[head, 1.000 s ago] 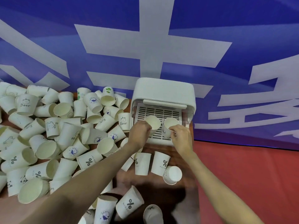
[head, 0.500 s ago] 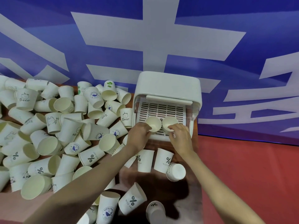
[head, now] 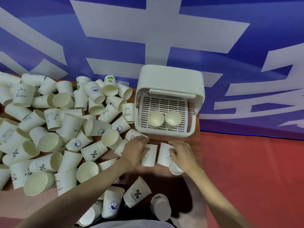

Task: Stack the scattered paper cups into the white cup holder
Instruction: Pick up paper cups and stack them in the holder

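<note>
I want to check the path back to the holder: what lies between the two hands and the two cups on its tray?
In the head view, only the tray's front rim and bare wooden table separate the left hand and right hand from both cups.

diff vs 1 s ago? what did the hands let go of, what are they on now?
Both hands released the two plain white paper cups, which now sit mouth-up on the slatted tray of the white plastic cup holder. The left hand and right hand pulled back toward the person and each now grips an upside-down "NICE DAY" paper cup on the brown table. The scattered cup pile is unchanged.
</note>
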A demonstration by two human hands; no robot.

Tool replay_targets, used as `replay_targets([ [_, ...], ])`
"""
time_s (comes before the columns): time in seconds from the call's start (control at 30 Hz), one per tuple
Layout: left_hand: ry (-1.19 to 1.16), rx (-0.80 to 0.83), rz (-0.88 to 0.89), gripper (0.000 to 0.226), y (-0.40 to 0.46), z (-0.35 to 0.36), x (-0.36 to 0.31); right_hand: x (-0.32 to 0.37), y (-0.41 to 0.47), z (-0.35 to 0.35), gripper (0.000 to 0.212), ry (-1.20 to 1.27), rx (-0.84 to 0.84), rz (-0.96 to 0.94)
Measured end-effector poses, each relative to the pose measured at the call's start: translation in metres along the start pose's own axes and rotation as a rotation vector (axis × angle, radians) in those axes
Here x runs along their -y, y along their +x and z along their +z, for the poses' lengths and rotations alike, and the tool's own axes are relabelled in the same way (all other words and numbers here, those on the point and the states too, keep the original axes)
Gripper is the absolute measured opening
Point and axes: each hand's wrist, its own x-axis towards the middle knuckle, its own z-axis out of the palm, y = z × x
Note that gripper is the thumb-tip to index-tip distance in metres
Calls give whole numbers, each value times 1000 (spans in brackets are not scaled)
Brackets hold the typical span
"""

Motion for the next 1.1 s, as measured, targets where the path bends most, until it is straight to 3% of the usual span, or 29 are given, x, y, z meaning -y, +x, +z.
replay_targets([
  [0.13, 30, 78, -33, 36, 3, 2, -4, 6, 7, 3, 36, -21, 69, 58],
  [0.33, 3, 94, -51, 29, 0, 0, -8, 15, 12, 6, 35, 160, 80, 121],
  [0.6, -197, -45, -115, 18, -12, -34, -11, 26, 4, -30, 33, 402, 92, 77],
  [0.73, -275, -135, -52, 13, -12, -63, -21, 27, 2, -64, 32, 444, -55, 35],
  [0.87, -315, -305, 10, 9, 6, -86, -37, 23, 11, -86, 28, 346, -336, -54],
  [1.0, -161, -430, 154, 10, 29, -91, -44, 13, 32, -83, 24, 213, -562, -96],
  [1.1, -43, -442, 220, 9, 44, -82, -44, 2, 46, -69, 19, 77, -634, -193],
])
